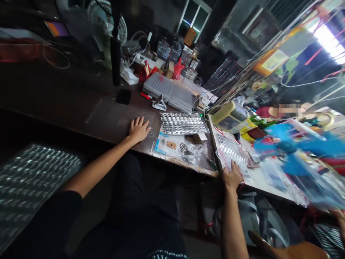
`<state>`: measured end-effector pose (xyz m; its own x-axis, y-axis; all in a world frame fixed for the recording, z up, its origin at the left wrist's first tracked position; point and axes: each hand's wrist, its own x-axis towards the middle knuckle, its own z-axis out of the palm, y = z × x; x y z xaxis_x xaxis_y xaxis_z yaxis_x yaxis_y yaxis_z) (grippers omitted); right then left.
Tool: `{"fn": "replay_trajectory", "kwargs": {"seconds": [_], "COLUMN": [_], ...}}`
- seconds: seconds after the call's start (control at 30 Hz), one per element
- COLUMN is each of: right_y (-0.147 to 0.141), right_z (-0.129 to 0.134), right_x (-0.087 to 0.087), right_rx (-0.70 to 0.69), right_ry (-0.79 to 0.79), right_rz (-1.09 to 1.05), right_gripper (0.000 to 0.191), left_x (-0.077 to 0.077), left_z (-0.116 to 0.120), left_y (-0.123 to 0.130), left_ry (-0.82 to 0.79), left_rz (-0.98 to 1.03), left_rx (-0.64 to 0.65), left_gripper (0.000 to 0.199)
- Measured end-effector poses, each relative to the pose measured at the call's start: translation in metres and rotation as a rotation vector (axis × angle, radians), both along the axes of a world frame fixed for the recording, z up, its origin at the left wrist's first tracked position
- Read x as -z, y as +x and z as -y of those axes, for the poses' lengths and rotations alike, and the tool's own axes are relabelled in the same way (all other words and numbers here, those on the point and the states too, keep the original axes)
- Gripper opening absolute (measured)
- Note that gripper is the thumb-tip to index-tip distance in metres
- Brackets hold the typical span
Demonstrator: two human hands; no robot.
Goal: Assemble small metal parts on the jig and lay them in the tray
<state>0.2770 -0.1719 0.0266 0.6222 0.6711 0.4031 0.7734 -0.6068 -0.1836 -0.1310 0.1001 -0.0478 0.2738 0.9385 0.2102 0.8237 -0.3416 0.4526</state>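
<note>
Left hand (pixel 139 130) palm-down on bench (pixel 107 118) (fingers spread), right hand (pixel 232 176) on tray (pixel 231 151)

Dim, fluorescent tube (pixel 327 42) glare, warped edges, blurred blue fan (pixel 287 146)

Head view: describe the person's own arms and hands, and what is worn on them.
The left hand and the right hand are both bare, with no gloves, and no watch or band shows on either wrist. The forearms are bare too. A short black sleeve ends on the left upper arm; the right sleeve is out of view.
</note>
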Motion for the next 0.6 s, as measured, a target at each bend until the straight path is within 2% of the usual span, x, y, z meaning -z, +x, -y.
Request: {"fn": "replay_trajectory", "kwargs": {"seconds": [0.13,0.27,0.47,0.6], "right_y": [-0.017,-0.038,-0.074,-0.087], "right_z": [0.003,-0.011,-0.082,-0.129], "right_x": [-0.011,-0.022,-0.021,-0.016], "right_rx": [-0.102,-0.343,-0.795,-0.957], "right_ry": [0.107,0.083,-0.216,-0.388], "right_rz": [-0.013,-0.118,-0.348,-0.363], "right_gripper": [0.063,0.051,0.031,0.017], "left_x": [0.0,0.003,-0.002,-0.011], "left_z": [-0.002,-0.002,0.001,0.005], "left_y": [0.01,0.014,0.013,0.016], "left_ry": [0.017,0.045,0.094,0.109], "left_rz": [0.002,-0.012,0.001,0.038], "left_rx": [-0.036,-0.052,-0.048,-0.038], "left_gripper": [0.054,0.053,0.05,0.046]}}
